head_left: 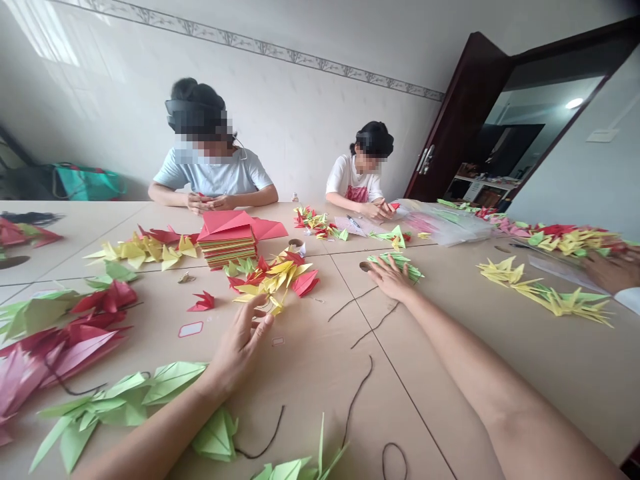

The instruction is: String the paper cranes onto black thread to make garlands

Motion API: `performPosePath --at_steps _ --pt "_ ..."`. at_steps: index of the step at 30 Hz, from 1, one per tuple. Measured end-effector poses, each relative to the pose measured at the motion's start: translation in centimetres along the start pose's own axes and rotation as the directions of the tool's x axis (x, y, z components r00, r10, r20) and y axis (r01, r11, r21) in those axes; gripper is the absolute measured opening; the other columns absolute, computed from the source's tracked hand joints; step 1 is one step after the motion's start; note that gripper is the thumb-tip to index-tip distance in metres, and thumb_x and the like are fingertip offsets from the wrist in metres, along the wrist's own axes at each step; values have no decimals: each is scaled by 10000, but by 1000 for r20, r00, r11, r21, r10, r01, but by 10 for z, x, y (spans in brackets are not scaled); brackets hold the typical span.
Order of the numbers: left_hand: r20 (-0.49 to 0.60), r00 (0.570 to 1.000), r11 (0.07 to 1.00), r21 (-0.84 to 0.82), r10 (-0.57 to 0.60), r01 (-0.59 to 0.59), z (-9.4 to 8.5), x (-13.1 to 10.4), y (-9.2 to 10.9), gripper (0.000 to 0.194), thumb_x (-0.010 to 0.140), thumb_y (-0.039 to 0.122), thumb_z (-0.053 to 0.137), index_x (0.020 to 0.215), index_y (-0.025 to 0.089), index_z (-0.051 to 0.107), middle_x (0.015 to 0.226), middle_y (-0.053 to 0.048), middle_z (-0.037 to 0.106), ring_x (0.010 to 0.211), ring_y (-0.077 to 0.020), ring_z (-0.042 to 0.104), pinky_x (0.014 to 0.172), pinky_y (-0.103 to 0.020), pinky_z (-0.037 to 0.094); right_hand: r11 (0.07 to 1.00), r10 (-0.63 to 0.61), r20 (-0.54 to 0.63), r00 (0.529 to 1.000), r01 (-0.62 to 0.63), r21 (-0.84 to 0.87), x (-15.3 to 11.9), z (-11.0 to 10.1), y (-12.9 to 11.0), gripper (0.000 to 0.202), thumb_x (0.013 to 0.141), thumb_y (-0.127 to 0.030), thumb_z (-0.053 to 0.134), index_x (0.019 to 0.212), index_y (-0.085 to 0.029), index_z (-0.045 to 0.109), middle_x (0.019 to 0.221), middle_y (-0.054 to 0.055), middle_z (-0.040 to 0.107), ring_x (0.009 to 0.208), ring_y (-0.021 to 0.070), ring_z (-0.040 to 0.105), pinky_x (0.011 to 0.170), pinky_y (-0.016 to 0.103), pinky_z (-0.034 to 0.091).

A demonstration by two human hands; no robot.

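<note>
My left hand (243, 343) hovers or rests by the pile of yellow and red folded paper cranes (280, 275); its fingers are curved and apart, with nothing visible between them. My right hand (393, 280) reaches further forward and lies over a bunch of light green folded paper cranes (413, 270), fingers stretched out. Dark strings (373, 330) trail on the table from beneath that hand. Under my left forearm lies a strand of green cranes (120, 400). A single red crane (201, 302) sits left of my left hand.
A stack of coloured paper squares (229, 243) stands ahead. Yellow cranes (545, 290) lie at right, red and pink ones (75, 340) at left. Two people sit opposite, folding red paper; another person's hand (607, 270) is at the right edge. Plastic bags (445, 223) lie further back.
</note>
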State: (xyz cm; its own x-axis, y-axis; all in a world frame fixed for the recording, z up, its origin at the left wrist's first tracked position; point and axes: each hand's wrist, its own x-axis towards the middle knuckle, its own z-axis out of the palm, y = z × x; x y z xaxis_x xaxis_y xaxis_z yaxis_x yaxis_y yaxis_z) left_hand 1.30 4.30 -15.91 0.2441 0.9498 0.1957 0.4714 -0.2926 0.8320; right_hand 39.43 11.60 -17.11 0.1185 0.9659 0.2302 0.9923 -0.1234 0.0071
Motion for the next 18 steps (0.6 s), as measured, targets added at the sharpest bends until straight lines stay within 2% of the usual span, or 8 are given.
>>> performPosePath --at_steps 2,5,6,8,10,12,14,18 --pt "20 1000 999 31 24 -25 1 0 -1 396 937 479 381 1261 258 433 1231 -100 546 1016 -215 612 862 -415 524 999 33 24 999 -32 -9 8 3 6 331 924 -321 567 1227 -189 548 1262 93 558 1068 237 587 886 450 504" --pt "38 998 994 95 58 -62 3 1 -1 373 945 461 372 1248 257 446 1229 -90 558 1020 -202 607 884 -403 512 996 87 39 995 -85 -37 20 7 12 384 921 -343 567 1268 -183 523 1317 104 524 1139 267 550 939 505 464" --pt "36 997 990 120 67 -70 3 1 0 370 947 459 368 1244 254 451 1230 -89 562 1029 -203 605 887 -400 510 994 103 42 994 -101 -49 22 8 14 412 935 -378 532 1303 -195 503 1374 115 486 1217 303 494 984 565 408" --pt "25 996 978 190 89 -92 4 1 0 375 950 461 359 1236 242 461 1213 -91 579 1040 -210 608 884 -400 511 990 124 40 991 -121 -78 25 9 14 467 973 -462 386 1379 -241 449 1495 122 365 1371 369 288 1044 685 232" --pt "16 992 957 265 122 -122 5 2 1 387 949 462 360 1235 227 472 1210 -98 588 1101 -231 586 924 -420 488 986 123 23 992 -120 -115 24 9 12 534 985 -511 230 1437 -270 380 1565 95 242 1437 378 72 1044 739 57" --pt "14 988 937 315 151 -148 6 2 2 402 943 463 379 1244 217 479 1254 -107 568 1200 -253 522 999 -447 430 983 96 -5 995 -96 -159 22 7 7 559 983 -518 176 1465 -279 328 1589 64 164 1449 341 -43 1048 720 -57" --pt "23 987 928 338 161 -159 8 3 1 433 933 474 400 1266 207 474 1314 -115 530 1262 -263 462 1049 -461 376 977 56 -22 998 -59 -206 19 4 1 544 987 -500 194 1471 -281 310 1596 50 130 1450 307 -91 1047 687 -134" --pt "58 983 907 379 174 -183 12 4 -1 513 918 523 408 1304 188 461 1389 -128 471 1324 -276 388 1094 -473 318 960 -18 5 1000 19 -278 18 -1 -13 490 986 -410 297 1453 -273 353 1592 48 154 1452 278 -98 1047 653 -176"
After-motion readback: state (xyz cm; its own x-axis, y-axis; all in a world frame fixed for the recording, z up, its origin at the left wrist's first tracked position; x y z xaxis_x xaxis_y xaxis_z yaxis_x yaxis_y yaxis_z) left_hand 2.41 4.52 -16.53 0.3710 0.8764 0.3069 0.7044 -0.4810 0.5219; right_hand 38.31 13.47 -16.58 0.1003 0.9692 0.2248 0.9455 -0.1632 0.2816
